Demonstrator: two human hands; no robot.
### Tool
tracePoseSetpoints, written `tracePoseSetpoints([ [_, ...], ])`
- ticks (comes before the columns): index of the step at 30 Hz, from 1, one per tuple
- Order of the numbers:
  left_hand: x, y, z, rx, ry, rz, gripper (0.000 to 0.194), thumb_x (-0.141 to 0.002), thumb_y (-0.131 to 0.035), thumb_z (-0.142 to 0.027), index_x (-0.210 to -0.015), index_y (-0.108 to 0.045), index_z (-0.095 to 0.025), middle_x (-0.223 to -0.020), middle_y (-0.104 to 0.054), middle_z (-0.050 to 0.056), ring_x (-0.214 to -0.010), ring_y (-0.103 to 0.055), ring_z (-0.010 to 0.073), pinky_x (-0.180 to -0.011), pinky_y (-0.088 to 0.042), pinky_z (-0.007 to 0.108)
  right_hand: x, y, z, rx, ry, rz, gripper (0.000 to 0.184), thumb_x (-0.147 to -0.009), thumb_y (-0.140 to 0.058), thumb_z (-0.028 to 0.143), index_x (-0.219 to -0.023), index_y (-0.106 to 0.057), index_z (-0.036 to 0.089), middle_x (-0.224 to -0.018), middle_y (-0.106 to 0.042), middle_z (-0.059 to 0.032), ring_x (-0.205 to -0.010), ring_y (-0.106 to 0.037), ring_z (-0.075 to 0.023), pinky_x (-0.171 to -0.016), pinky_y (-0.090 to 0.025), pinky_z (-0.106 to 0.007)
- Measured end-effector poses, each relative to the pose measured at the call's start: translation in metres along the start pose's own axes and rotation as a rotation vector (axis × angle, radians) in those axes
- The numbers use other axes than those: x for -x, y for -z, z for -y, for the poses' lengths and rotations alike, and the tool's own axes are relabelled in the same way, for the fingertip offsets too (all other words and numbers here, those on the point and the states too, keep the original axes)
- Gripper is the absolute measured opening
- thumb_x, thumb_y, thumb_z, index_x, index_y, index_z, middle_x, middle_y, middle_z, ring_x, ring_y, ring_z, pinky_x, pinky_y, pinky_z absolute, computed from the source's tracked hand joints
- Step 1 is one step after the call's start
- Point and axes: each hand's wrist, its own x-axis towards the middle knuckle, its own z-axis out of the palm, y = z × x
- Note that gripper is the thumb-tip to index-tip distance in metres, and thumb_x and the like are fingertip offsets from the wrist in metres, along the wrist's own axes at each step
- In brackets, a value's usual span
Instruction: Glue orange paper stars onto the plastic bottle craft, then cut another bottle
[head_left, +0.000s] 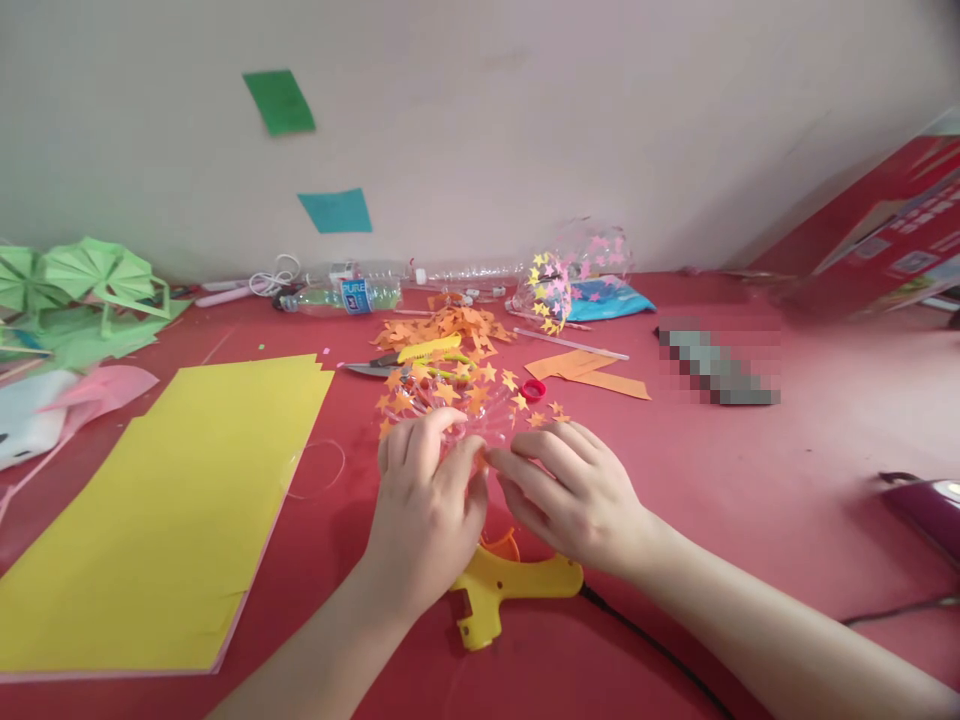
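My left hand [429,500] and my right hand [576,492] meet fingertip to fingertip over the red table. Thumb and fingers of each are pinched together. A small bit of orange shows between the tips, too covered to name. Just beyond my knuckles lies a clear plastic piece [495,405], spread into strips, with orange paper stars [478,398] on and around it. My fingers hide its near part. Below my hands rests a yellow glue gun [517,580] with an orange trigger and a black cord.
Yellow paper sheets [165,510] lie at left. Scissors [375,368], a heap of orange stars [450,325], a red bottle cap [533,390] and orange strips [592,370] sit beyond. Plastic bottles [356,294] and a star-covered bottle piece [551,290] line the wall. A red box [892,220] stands right.
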Motion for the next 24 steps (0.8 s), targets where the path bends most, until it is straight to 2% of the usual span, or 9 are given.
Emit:
tracePoseSetpoints([
  [11,0.002,-0.001,-0.001,0.103,0.056,0.026,0.024,-0.075,-0.057,-0.004,-0.095,-0.060,-0.016,-0.110,-0.053,0.012,-0.096,-0.050,0.0256,-0.085,-0.048,0.047,0.002,-0.008,-0.002,0.043,0.041,-0.073,0.018,-0.083,-0.058,0.009,-0.100,-0.063,0.014,-0.083,-0.060,-0.0055,-0.079,-0.051,-0.0194,-0.083,-0.043,-0.039],
  [15,0.001,-0.001,0.001,0.091,0.041,0.020,0.022,-0.077,-0.056,-0.005,-0.095,-0.061,-0.014,-0.109,-0.053,0.013,-0.094,-0.050,0.0252,-0.086,-0.047,0.047,0.001,-0.008,0.000,-0.026,-0.056,-0.081,0.009,-0.084,-0.056,0.012,-0.089,-0.063,0.015,-0.080,-0.059,-0.0047,-0.073,-0.049,-0.0177,-0.074,-0.041,-0.035],
  [18,0.000,0.000,0.001,0.075,0.027,0.019,0.021,-0.078,-0.056,-0.006,-0.096,-0.062,-0.013,-0.108,-0.053,0.013,-0.093,-0.050,0.0250,-0.086,-0.047,0.047,0.001,-0.009,0.001,-0.080,-0.154,-0.038,0.009,-0.085,-0.055,0.018,-0.079,-0.062,0.016,-0.071,-0.058,-0.0031,-0.066,-0.045,-0.0165,-0.063,-0.033,-0.032],
  [24,0.000,0.005,0.000,0.101,0.000,0.048,0.020,-0.081,-0.053,-0.009,-0.098,-0.063,-0.012,-0.109,-0.054,0.014,-0.095,-0.049,0.0266,-0.084,-0.046,0.048,0.001,-0.013,0.004,-0.075,-0.181,-0.018,0.019,-0.088,-0.056,0.026,-0.073,-0.061,0.016,-0.067,-0.056,-0.0024,-0.065,-0.043,-0.0164,-0.065,-0.029,-0.032],
])
